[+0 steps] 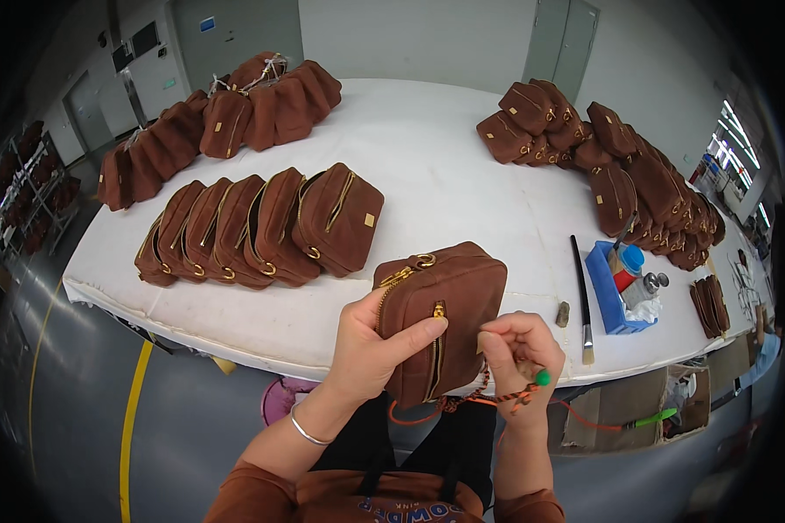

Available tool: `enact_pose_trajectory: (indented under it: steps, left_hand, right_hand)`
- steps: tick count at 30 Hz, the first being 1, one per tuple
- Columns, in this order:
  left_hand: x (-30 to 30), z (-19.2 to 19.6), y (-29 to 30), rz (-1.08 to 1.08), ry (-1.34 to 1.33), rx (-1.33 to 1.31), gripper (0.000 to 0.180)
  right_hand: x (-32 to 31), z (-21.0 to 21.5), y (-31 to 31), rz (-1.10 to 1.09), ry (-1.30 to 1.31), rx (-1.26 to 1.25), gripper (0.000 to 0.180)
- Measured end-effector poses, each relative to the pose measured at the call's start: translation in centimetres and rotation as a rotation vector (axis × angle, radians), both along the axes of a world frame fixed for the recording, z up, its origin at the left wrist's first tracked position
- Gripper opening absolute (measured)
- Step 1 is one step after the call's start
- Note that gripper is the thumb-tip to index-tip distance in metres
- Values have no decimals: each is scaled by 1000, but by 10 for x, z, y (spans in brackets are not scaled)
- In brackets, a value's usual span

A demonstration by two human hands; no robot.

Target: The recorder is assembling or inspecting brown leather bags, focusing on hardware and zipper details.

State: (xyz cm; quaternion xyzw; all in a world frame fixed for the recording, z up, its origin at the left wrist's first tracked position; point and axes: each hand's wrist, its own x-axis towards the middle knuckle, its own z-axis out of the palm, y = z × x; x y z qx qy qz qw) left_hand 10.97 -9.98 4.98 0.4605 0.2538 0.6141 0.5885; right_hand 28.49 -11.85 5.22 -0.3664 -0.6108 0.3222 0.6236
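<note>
A brown zippered bag [471, 288] with gold-coloured hardware is held up at the table's near edge. My left hand [366, 344] grips it by its left side, the thumb lying beside the front zipper's gold pull [439, 310]. At the bag's right edge, my right hand [523, 349] is closed in a pinch against the front panel. What lies between those fingertips is too small to make out. A round green tip [542, 377] shows by the right palm; what it belongs to is hidden. An orange-and-black cord [523, 399] runs around the right wrist and below the bag.
A row of similar bags [270, 227] stands left on the white table [436, 166]. More are piled far left and at the right [645, 183]. A brush [582, 296] lies beside a blue tray [609, 296] of jars. Below are a cardboard box [602, 418] and a pink bin [279, 397].
</note>
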Motion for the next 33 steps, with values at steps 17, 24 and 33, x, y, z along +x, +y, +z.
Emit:
enact_pose_trajectory:
  steps: [17, 24, 33]
  left_hand:
    - [2, 0, -5, -3, 144, 153, 33]
    - [0, -1, -5, -1, 138, 143, 32]
    - [1, 1, -4, -31, 181, 144, 33]
  right_hand:
    - [-17, 9, 13, -31, -297, 438, 26]
    - [-20, 13, 10, -36, -305, 344, 25]
    - [-14, 27, 12, -35, -429, 317, 17]
